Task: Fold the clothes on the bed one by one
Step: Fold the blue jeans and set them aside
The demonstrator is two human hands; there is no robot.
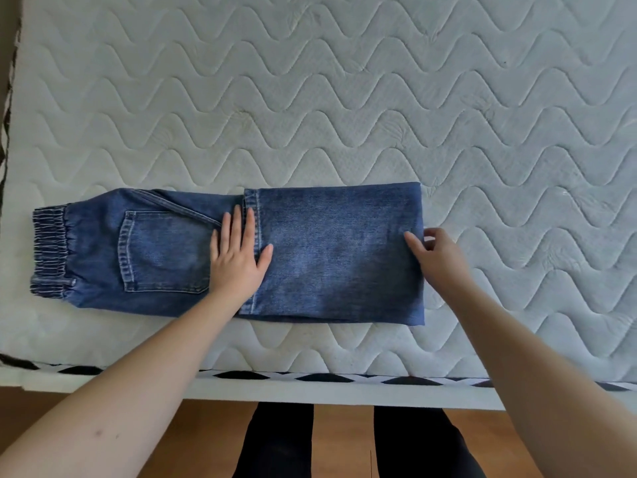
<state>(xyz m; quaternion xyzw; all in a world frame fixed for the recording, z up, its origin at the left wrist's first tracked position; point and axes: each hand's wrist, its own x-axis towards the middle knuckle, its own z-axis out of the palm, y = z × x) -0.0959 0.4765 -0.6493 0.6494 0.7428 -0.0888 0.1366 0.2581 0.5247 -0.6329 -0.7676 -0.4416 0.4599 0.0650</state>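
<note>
Two hands (pixel 238 260) (pixel 435 253) on unbranded jeans (pixel 331 253)

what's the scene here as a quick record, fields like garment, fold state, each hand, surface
garment: blue jeans, elastic waistband toward the person's left
fold state: legs folded back over the upper part, hem edge lying near the back pocket
left hand: flat, fingers straight, pressing the jeans at the hem edge
right hand: thumb and fingers pinching the folded edge at the jeans' right end
surface: white quilted mattress
below the mattress: wooden floor and the person's dark-clad legs
</note>
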